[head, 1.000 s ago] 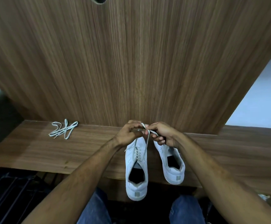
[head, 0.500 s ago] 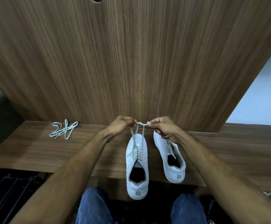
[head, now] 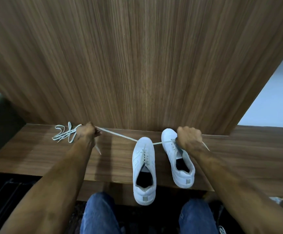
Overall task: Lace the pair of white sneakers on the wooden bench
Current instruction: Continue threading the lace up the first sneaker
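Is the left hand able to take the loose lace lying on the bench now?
Probably not at once: the left hand lies right beside the spare lace, nothing between, but it grips the taut lace of the left sneaker.

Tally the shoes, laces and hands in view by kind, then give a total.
White sneakers: 2, the left one and the right one.
Laces: 2, one pulled taut between the hands, one loose on the bench.
Hands: 2, left and right.
Total: 6
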Demonstrator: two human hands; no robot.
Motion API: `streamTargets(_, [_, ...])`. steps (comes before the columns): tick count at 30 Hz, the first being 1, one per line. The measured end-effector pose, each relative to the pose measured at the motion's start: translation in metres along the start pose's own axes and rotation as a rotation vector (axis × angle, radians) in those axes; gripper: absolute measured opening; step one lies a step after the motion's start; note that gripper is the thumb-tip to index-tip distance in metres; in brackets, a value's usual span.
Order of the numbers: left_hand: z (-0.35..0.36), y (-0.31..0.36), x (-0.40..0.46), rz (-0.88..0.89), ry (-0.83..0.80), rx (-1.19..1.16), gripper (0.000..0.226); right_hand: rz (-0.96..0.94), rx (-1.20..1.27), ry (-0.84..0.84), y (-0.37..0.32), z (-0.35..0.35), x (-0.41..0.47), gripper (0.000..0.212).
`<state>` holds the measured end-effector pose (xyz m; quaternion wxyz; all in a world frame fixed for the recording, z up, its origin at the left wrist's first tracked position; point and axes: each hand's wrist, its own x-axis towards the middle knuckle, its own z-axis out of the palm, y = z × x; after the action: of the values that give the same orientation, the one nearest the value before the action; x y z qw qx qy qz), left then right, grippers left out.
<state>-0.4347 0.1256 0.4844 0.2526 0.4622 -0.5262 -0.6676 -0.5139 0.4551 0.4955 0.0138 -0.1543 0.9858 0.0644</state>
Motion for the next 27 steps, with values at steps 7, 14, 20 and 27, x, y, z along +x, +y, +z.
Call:
streamTargets(7, [-0.016, -0.069, 0.003, 0.116, -0.027, 0.641, 0.034, -0.154, -0.096, -0.007, -0.001, 0.039, -0.011, 0.031])
streamTargets(14, [0.025, -0.126, -0.061, 0.419, -0.883, 1.058, 0.046, -0.422, 0.121, -0.188, -0.051, 0.072, -0.023, 0.033])
streamTargets(20, [0.037, -0.137, -0.072, 0.516, -0.674, 1.241, 0.026, -0.333, 0.331, -0.121, -0.064, 0.086, -0.028, 0.022])
streamTargets(27, [0.004, -0.110, -0.047, 0.551, -0.415, 1.536, 0.036, -0.408, -0.087, -0.036, -0.025, 0.062, -0.024, 0.021])
